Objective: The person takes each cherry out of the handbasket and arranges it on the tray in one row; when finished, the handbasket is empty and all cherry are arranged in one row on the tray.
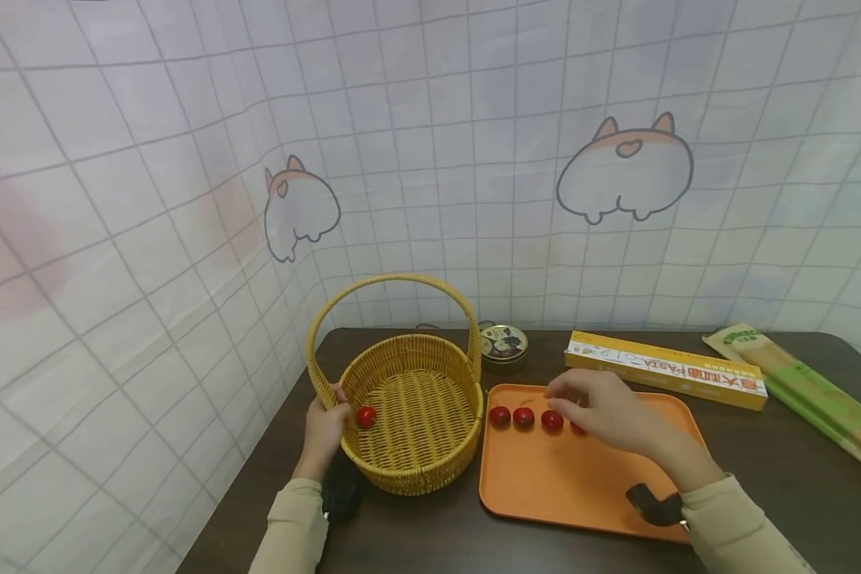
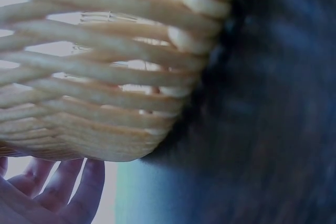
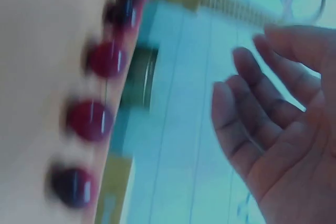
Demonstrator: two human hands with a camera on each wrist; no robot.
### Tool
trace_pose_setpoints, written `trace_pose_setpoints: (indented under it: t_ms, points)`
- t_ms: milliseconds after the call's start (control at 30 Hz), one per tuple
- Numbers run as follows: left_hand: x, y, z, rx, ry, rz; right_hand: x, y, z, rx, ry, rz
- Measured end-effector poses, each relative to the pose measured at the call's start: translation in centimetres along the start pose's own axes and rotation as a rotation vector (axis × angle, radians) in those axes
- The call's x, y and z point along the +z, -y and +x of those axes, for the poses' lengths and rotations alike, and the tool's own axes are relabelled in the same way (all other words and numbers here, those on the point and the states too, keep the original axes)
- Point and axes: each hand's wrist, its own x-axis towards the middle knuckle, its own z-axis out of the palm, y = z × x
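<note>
Currently the left hand [image 1: 323, 430] grips the near-left rim of the yellow woven wicker basket with the arched handle [image 1: 409, 414], fingers curled over the edge; the left wrist view shows only the weave up close and fingertips [image 2: 79, 187] below it. One small red cherry-like fruit [image 1: 366, 416] lies inside the basket, just beside that hand's fingers. The right hand [image 1: 606, 414] hovers over the far part of the flat orange plastic tray [image 1: 545, 486], fingers relaxed and loosely spread, holding nothing; the right wrist view confirms an empty palm [image 3: 283, 145]. A row of small red fruits [image 1: 524, 417] sits on the tray at that hand's fingertips, one partly hidden under the fingers, possibly touched, too blurred to say. Beyond the right hand: a long yellow pasta box [image 1: 663, 369], a round tin [image 1: 502, 344], a green-labelled spaghetti packet [image 1: 811, 391].
</note>
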Motion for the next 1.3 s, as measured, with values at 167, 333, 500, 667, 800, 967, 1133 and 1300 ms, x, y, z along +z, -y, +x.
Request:
trace_pose_setpoints:
  t_ms: [167,333,500,667,800,967,1133,1300]
  points:
    - [-0.6,-1.4,-0.7,-0.018,0.010,-0.006,3.5,3.5,2.1,-0.100,0.013,0.155]
    - [-0.4,0.9,0.3,-0.022,-0.019,-0.020,6.8,6.4,5.0,-0.138,0.054,0.219]
    - [-0.1,1.6,0.5,0.000,-0.030,-0.024,9.8,8.0,8.1,-0.087,0.133,0.209]
    - [-0.3,0.4,0.3,-0.007,-0.002,-0.045,12.5,9.0,10.8,-0.016,0.203,0.204]
    - [-0.4,-1.4,-0.5,0.005,0.013,-0.046,14.2,9.9,12.3,0.005,0.226,0.165]
    - [-0.2,-1.1,-0.3,0.008,0.024,-0.065,15.6,11.0,13.6,-0.005,0.289,0.153]
    - [0.2,0.9,0.6,-0.001,0.020,-0.055,17.2,11.3,14.4,-0.037,0.359,0.143]
    - [-0.1,0.9,0.6,-0.006,0.030,-0.064,18.4,11.0,14.4,-0.031,0.379,0.082]
